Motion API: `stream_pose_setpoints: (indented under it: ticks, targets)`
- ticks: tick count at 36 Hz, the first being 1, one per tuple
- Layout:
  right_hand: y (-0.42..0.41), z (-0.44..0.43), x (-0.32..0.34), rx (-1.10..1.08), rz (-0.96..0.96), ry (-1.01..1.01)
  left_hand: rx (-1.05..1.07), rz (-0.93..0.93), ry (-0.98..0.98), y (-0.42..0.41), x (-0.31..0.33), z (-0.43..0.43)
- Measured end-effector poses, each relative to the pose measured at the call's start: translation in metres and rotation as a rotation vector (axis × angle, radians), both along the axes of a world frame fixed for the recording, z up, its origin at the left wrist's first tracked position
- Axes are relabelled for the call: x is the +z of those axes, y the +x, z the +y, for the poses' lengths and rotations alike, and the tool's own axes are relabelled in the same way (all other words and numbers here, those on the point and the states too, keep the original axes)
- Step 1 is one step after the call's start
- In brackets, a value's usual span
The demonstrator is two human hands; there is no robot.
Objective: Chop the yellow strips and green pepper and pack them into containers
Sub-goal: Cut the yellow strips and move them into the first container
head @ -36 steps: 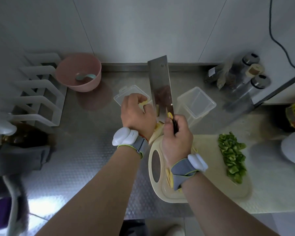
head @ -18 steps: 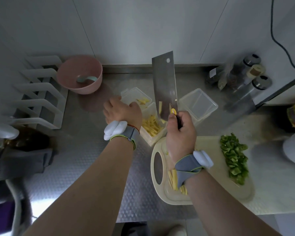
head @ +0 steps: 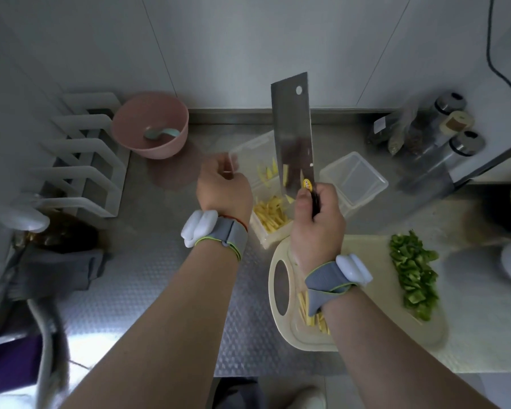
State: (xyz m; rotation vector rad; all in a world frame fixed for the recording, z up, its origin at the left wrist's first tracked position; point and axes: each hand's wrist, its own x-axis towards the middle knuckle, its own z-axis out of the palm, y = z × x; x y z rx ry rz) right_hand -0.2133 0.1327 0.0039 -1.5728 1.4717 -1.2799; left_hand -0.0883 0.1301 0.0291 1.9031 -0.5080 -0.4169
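**Last strips sit behind the blade, under the right wrist**

On the steel counter (head: 160, 276), the cream cutting board (head: 366, 305) fills the 4 o'clock part of the view. Beyond its far edge stand two clear tubs. The filled container (head: 273, 240), at 12 o'clock from the board's handle hole, holds a heap of yellow strips. The empty container (head: 378, 184) is just to its right, at about 1 o'clock.

The cleaver (head: 292, 128) rises between them, its blade pointing to 12 o'clock above the filled tub, with a few yellow bits stuck to its face. The right hand (head: 317, 225) grips the handle with its fingers wrapped tight. The left hand (head: 223, 193) hovers at 9 o'clock from the tub. Its fingers look curled, but they are blurred, so I cannot tell whether they hold anything.

The chopped green pepper (head: 413, 273) lies in a band along the board's right side, running from 12 to 6.

A small heap of yellow strips on the board (head: 310, 314) lies at 6 o'clock from the right hand, partly hidden by that wrist, its long axis running 12 to 6. The right hand is the nearer one, so the blade probably has to come back toward the person to reach it.
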Motion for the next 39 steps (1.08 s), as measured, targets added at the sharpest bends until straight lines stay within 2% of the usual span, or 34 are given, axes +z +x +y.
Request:
stream_pose_setpoints:
  ticks: [4,10,14,19,21,25,30,33,37,39]
  targets:
    - [-0.003,0.005,0.001,-0.041,-0.034,-0.036,-0.055,-0.071,0.013,-0.011,-0.003,0.011]
    - [-0.003,0.01,-0.005,0.008,0.009,-0.045,-0.029,-0.065,-0.006,-0.014,-0.003,0.016]
    - [-0.005,0.011,-0.009,0.01,0.018,-0.037,0.027,-0.003,-0.036,-0.01,0.0,0.014]
    - [-0.006,0.013,-0.012,-0.013,-0.013,0.064,0.146,0.152,-0.028,0.004,0.0,0.009]
    - [-0.005,0.01,-0.01,-0.041,-0.058,0.122,0.161,0.173,0.04,0.008,-0.001,0.008]
    - [0.0,0.002,0.0,-0.047,-0.219,0.367,0.109,0.154,0.149,0.003,-0.003,0.015]
    - [-0.001,-0.006,0.013,-0.003,-0.478,0.53,-0.034,0.108,0.019,-0.012,0.001,0.018]
    - [-0.002,-0.007,0.019,0.071,-0.605,0.576,-0.146,0.263,-0.064,-0.019,0.012,0.009]
    - [-0.002,-0.011,0.025,0.095,-0.671,0.591,-0.361,0.788,-0.055,-0.024,0.024,-0.006]
    - [-0.002,-0.014,0.028,0.097,-0.654,0.597,-0.462,0.962,-0.019,-0.024,0.025,-0.01]
